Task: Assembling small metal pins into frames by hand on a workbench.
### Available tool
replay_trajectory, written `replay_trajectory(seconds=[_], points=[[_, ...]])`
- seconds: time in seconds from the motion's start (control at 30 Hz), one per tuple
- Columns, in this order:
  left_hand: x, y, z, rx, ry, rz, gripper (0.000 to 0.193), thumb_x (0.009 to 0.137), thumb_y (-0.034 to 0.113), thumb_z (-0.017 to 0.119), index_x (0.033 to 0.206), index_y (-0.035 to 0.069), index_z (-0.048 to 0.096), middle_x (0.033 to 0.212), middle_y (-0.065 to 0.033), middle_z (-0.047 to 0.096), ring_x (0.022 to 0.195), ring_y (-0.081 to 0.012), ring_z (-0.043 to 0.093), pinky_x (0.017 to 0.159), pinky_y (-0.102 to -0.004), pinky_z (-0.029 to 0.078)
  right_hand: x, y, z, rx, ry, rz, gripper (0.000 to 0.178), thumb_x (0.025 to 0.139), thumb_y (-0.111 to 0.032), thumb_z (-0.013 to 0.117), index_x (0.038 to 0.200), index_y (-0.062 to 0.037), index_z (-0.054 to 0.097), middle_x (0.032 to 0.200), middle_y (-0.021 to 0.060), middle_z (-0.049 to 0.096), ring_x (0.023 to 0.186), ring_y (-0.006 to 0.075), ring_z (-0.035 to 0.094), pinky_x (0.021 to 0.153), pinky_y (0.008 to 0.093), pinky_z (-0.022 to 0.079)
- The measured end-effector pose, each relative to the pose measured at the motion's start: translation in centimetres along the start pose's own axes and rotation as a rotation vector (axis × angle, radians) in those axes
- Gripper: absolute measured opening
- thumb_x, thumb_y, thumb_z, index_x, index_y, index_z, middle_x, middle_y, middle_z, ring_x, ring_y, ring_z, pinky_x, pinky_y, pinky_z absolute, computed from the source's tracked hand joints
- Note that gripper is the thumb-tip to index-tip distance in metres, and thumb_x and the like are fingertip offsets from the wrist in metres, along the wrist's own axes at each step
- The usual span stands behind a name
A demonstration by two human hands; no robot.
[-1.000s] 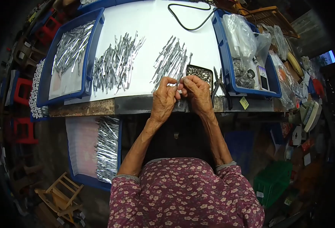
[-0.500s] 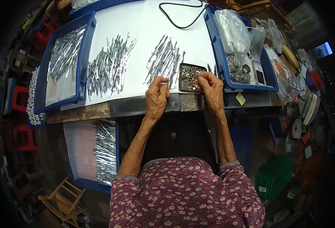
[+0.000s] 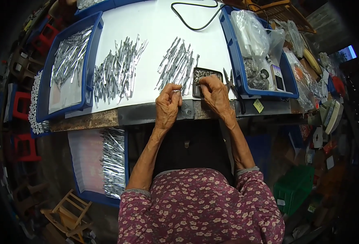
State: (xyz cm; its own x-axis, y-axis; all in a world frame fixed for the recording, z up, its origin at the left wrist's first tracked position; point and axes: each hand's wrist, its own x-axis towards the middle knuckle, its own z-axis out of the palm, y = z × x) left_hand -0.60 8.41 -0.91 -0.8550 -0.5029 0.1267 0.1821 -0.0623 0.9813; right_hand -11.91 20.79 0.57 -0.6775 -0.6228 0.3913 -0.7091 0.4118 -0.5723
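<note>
My left hand (image 3: pixel 168 106) is raised at the table's front edge with its fingers curled in. What it pinches, if anything, is too small to make out. Just beyond it lies a loose pile of thin silvery metal strips (image 3: pixel 176 61). My right hand (image 3: pixel 217 98) hangs over a small dark tray (image 3: pixel 196 90) of tiny shiny metal parts (image 3: pixel 204 74). Its thumb and forefinger are pressed together at the parts, and anything between them is hidden. A pair of pliers (image 3: pixel 231 84) lies right of the tray, beside that hand.
Another strip pile (image 3: pixel 118 73) lies on the white sheet (image 3: pixel 155 20), left of which stands a blue bin (image 3: pixel 90 61) of strips. At the right, a blue bin (image 3: pixel 230 44) holds plastic bags and a phone (image 3: pixel 277 77). A black cable (image 3: pixel 183 20) loops at the back.
My right hand has moved left and over the tray's middle, uncovering the pliers at its right. My left hand has barely moved.
</note>
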Motion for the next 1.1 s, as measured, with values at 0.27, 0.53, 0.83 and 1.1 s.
replay_trajectory(seconds=[0.27, 0.53, 0.83, 1.1], points=[[-0.1, 0.2, -0.1, 0.02, -0.008, 0.021, 0.011, 0.087, 0.003, 0.044, 0.094, 0.002, 0.053, 0.058, 0.0028, 0.043, 0.051, -0.0026, 0.037, 0.044, -0.0187, 0.03, 0.5, 0.1, 0.8, -0.116, -0.013, -0.081, 0.007, 0.073, 0.0, 0.057, 0.079, -0.0005, 0.054, 0.071, 0.0113, 0.05, 0.064, 0.0261, 0.053, 0.057, 0.0361, 0.042], [-0.1, 0.5, -0.1, 0.018, -0.011, -0.004, 0.012, 0.087, 0.004, 0.044, 0.094, 0.002, 0.053, 0.057, 0.0033, 0.043, 0.051, -0.0022, 0.037, 0.045, -0.0186, 0.03, 0.6, 0.3, 1.4, -0.165, -0.012, -0.108, 0.006, 0.073, 0.0, 0.057, 0.076, -0.0001, 0.051, 0.069, 0.0122, 0.05, 0.062, 0.0269, 0.052, 0.056, 0.0361, 0.041], [-0.1, 0.4, -0.2, -0.017, -0.016, -0.016, 0.012, 0.087, 0.005, 0.045, 0.095, 0.003, 0.054, 0.057, 0.0036, 0.044, 0.05, -0.002, 0.037, 0.044, -0.0178, 0.028, 1.5, 0.5, 1.4, -0.214, -0.117, -0.176, 0.013, 0.069, -0.003, 0.057, 0.071, -0.0003, 0.045, 0.067, 0.0137, 0.047, 0.06, 0.0291, 0.05, 0.056, 0.0395, 0.04], [0.1, 0.6, -0.3, -0.024, -0.008, -0.031, 0.011, 0.086, 0.006, 0.046, 0.093, 0.003, 0.054, 0.056, 0.0038, 0.045, 0.048, -0.0011, 0.036, 0.042, -0.0166, 0.028, 1.1, 0.4, 0.9, -0.128, -0.028, -0.181, 0.013, 0.072, -0.007, 0.053, 0.07, 0.0023, 0.046, 0.058, 0.0145, 0.048, 0.05, 0.029, 0.05, 0.047, 0.0375, 0.04]])
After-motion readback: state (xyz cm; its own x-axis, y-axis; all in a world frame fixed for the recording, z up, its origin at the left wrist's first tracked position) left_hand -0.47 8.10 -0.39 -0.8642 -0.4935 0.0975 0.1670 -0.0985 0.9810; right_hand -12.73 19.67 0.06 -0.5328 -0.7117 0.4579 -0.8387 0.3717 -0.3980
